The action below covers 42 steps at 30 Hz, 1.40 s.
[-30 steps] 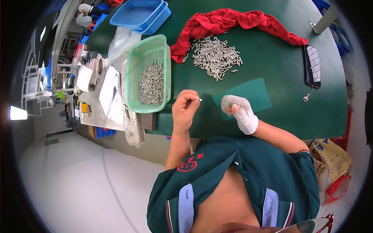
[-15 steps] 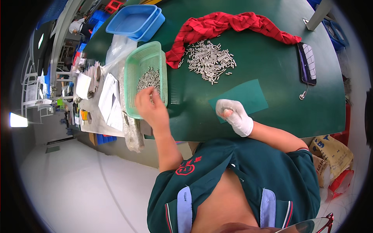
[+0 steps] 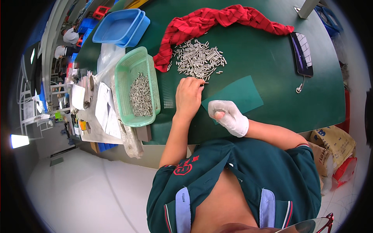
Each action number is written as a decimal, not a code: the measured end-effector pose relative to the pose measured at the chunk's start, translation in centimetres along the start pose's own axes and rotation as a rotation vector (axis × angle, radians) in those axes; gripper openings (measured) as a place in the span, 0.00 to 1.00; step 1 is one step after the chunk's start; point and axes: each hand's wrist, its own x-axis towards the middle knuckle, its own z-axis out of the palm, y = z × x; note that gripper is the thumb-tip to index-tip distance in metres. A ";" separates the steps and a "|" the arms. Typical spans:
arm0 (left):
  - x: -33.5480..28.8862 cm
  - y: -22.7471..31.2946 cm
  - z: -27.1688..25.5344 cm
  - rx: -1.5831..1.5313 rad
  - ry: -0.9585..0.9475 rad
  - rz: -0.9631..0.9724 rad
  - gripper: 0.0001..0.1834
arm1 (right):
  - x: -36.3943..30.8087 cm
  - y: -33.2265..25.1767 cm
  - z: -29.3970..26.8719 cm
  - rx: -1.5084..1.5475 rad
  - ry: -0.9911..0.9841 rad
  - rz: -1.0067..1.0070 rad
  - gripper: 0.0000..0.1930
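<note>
My bare left hand [image 3: 188, 98] reaches to the near edge of a pile of small metal pins [image 3: 199, 59] on the green table. Its fingers are bent together, and one metal pin [image 3: 206, 82] shows at the fingertips. On my right hand [image 3: 229, 117] is a white glove with the thumb tip bare. That hand is closed, thumb folded over the fingers; something greyish shows by the thumb, too small to name. It rests by the near edge of a thin green sheet [image 3: 243, 95]. Left of my left hand, a light green basket [image 3: 154, 87] holds many similar pins.
A crumpled red checked cloth [image 3: 217, 18] curves behind the pile. Blue trays [image 3: 134, 33] stand beyond the basket. A phone [image 3: 302, 54] lies at the right with an earphone [image 3: 298, 89]. Papers [image 3: 104, 108] lie left of the basket, and a metal post [image 3: 307, 8] stands at the far right.
My left hand has moved right, from above the basket to the near edge of the pin pile. My right hand keeps its closed pose near the green sheet. The whole view has shifted slightly.
</note>
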 end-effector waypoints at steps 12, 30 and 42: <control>-0.3 -0.7 -0.9 -0.037 -0.008 0.003 0.08 | 0.1 -0.2 -0.1 0.018 -0.001 0.025 0.24; -3.1 -0.7 -1.3 -1.096 0.016 -0.405 0.04 | 0.1 -0.2 -0.1 0.024 -0.008 0.021 0.24; -3.8 0.1 -1.5 -1.051 -0.002 -0.387 0.06 | 0.2 0.4 -0.2 0.055 0.033 0.026 0.27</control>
